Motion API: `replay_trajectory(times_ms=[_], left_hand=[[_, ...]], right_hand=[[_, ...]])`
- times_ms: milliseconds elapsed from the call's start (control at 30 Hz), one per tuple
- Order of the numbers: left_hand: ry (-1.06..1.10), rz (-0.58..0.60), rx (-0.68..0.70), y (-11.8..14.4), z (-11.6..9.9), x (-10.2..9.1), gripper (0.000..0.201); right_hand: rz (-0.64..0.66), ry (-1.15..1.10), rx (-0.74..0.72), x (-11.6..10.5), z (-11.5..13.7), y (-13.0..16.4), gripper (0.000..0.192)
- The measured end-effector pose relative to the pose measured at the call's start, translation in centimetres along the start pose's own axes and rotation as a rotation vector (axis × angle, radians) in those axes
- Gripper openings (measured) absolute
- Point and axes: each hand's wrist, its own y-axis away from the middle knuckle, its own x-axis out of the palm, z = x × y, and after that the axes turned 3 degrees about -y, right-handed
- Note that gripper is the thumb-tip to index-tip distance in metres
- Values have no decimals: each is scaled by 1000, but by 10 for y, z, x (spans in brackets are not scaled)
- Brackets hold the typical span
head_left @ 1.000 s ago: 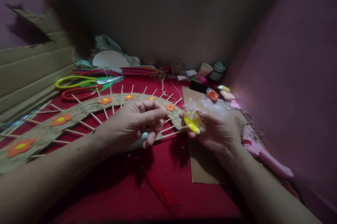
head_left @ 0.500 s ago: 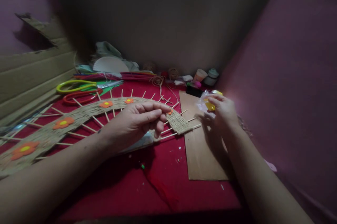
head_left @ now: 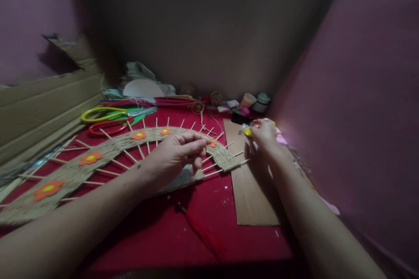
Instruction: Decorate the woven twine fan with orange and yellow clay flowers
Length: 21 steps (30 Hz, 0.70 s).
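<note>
A large fan-shaped piece of woven twine on thin sticks (head_left: 111,148) lies across the table, with orange flowers that have yellow centres. Above its right half is my left hand (head_left: 183,154), thumb and fingers pinched together; whatever is between the fingertips is too small to make out. My right hand (head_left: 266,137) is farther right over a cardboard sheet (head_left: 250,200). Its fingers close on a small clear plastic bag with yellow in it (head_left: 247,131), mostly hidden by the hand. A red tassel (head_left: 203,231) with a dark bead-like end lies on the red cloth nearer me.
Yellow-handled scissors (head_left: 101,114) and red-handled scissors (head_left: 109,127) lie at the back left. Along the back are twine balls (head_left: 216,98), a paper cup (head_left: 248,100) and a lidded jar (head_left: 261,102). Corrugated cardboard (head_left: 49,95) stands at left; a pink wall (head_left: 353,117) rises at right.
My right hand has shifted slightly left, and the plastic bag now shows less beneath its fingers. My left hand keeps its pinch over the woven piece. The view has swung slightly.
</note>
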Motion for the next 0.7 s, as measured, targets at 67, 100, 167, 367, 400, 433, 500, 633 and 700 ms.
replay_trajectory(times_ms=[67,100,167,367,400,433,500,633,700], left_hand=[[27,15,14,-1,-2,0,13],[35,22,14,-2,-3,0,14],[32,21,16,-2,-6,1,13],[-98,-90,-16,1,-20,-1,15],[-144,-91,-18,1,-23,-2,15],[-197,-85,-16,-1,-27,-3,15],[-314,-72,-6,-6,-36,-3,13],[-559,-61,8,-27,-52,4,12],[-706,-55,-32,-41,-54,10,11]], right_hand=[[-38,-21,-87,-6,8,14,21],[-38,-46,-133,-7,12,22,22],[-9,-105,-235,-6,22,39,22],[63,-230,-456,1,36,76,22],[74,-241,-480,2,35,78,23],[79,-251,-502,2,33,80,23],[87,-270,-531,4,29,82,24],[95,-303,-541,9,24,85,20],[105,-334,-533,11,23,86,20]])
